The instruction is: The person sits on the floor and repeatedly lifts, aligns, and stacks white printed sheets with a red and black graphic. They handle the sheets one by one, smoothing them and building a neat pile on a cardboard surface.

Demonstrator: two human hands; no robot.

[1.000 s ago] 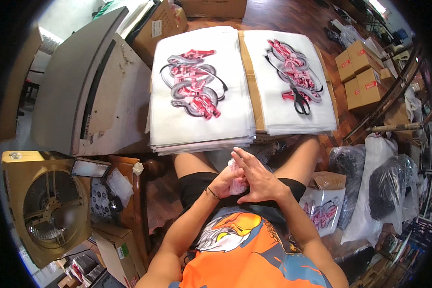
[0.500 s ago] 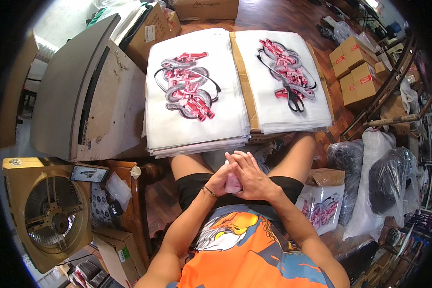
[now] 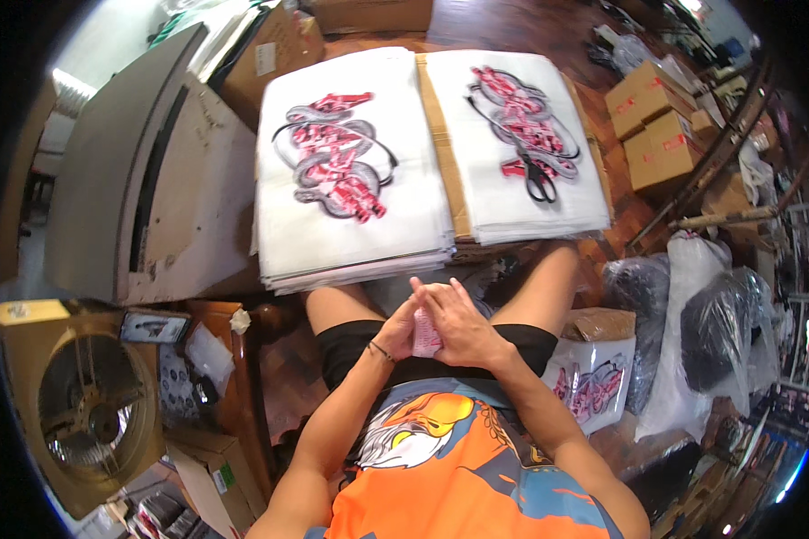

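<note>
Over my lap, my left hand [image 3: 399, 331] and my right hand [image 3: 463, 328] meet at the fingers. Between the two palms sits a small pink-and-white object [image 3: 427, 334], perhaps a little bottle; my fingers hide its upper part. Beyond my knees lie two stacks of white printed sheets, the left stack [image 3: 292, 244] and the right stack [image 3: 503, 211], each topped with a red-and-grey snake design. Black-handled scissors [image 3: 539, 184] rest on the right stack, apart from my hands.
Brown cardboard [image 3: 439, 135] lies under the stacks. A grey-topped cabinet [image 3: 108, 180] and a box fan [image 3: 81, 418] stand at left, with a phone [image 3: 155, 327] near the fan. Cartons [image 3: 661, 153] and plastic-wrapped bundles [image 3: 728, 328] fill the right side.
My hands stay together around the pink-and-white object, with the fingers slightly shifted. The whole view has moved a little, so the surroundings appear farther left and up.
</note>
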